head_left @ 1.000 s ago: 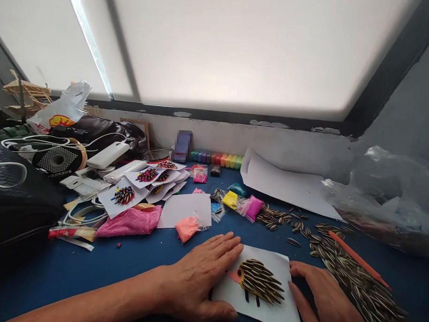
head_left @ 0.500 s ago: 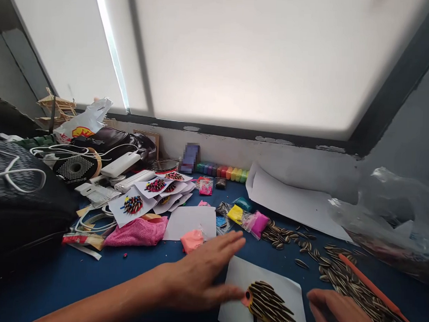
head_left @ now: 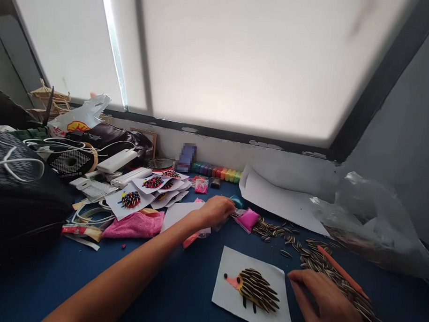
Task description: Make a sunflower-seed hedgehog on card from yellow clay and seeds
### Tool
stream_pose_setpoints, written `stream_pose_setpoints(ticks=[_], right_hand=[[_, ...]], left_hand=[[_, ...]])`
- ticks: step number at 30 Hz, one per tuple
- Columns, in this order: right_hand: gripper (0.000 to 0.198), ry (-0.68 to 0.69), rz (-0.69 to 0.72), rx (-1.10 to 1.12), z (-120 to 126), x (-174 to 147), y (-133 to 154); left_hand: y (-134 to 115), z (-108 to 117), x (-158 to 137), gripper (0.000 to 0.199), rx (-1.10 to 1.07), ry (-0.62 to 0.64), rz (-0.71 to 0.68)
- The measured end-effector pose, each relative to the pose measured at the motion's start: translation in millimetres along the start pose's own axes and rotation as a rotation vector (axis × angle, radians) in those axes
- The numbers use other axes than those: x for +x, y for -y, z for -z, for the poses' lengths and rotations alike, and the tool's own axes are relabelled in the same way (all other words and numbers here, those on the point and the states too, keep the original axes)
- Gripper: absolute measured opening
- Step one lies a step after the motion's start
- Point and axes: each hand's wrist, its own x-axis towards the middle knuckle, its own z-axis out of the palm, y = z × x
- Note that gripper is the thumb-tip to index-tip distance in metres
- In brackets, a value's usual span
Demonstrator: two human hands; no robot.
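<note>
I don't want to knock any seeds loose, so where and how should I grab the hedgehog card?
Probably best by the bare upper right corner of the hedgehog card, coming from the right, where the right hand is close. The card lies flat, and its striped seeds stop short of that corner, leaving plain paper to pinch.

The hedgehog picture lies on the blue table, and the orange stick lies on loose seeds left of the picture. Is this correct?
Not left: the head view shows the orange stick on loose seeds right of the hedgehog picture, which does lie on the blue table.
</note>
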Motion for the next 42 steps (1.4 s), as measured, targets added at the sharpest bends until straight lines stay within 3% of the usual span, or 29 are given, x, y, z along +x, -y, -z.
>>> stream_pose_setpoints(ticks=[3,6,10,12,17,22,27,32,36,42], right_hand=[[0.021,0.016,-0.114,0.069,5,4,1],[0.025,0.105,-0.351,0.194,11,15,5],[0.050,0.188,-0.631,0.358,22,54,9],[0.064,0.254,-0.642,0.474,27,78,9],[0.055,0.328,-0.585,0.573,32,106,9],[0.050,0.297,-0.618,0.484,17,98,19],[0.041,0.361,-0.609,0.411,-8,95,19],[0.032,0.419,-0.647,0.338,-15,88,5],[0.047,0.463,-0.692,0.251,-11,82,-6],[0.047,0.504,-0.686,0.212,-16,78,-12]], left_hand=[[-5,12,1,0.033,-0.213,0.016,0.079],[-21,17,0,0.028,-0.456,0.088,0.095],[-45,21,5,0.037,-0.745,0.199,0.035],[-53,24,11,0.041,-0.831,0.242,-0.005],[-59,29,20,0.033,-0.871,0.365,-0.070],[-37,31,21,0.023,-0.765,0.348,-0.030],[-14,27,26,0.032,-0.444,0.167,0.090],[-19,-10,19,0.032,-0.081,0.155,0.137],[-25,-35,13,0.035,0.111,0.090,0.141],[-15,-29,15,0.033,0.218,0.019,0.115]])
